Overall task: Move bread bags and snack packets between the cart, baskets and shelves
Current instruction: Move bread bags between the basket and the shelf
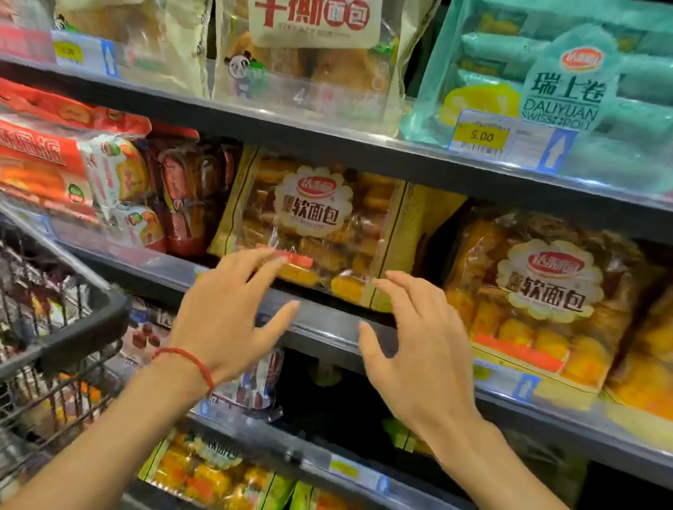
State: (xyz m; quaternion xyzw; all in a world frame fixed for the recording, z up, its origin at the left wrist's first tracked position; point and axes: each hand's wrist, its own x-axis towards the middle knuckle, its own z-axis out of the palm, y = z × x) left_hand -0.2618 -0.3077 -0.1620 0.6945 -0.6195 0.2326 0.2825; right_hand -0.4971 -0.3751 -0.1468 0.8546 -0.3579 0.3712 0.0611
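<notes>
We are holding our left hand (224, 318) and right hand (412, 346) spread, grips apart and empty, just before the middle shelf (319, 327). The soft bread bag (313, 227) is standing upright on that shelf, directly beyond our fingertips. The wire cart (28, 330) is sitting near left, packets inside.
</notes>
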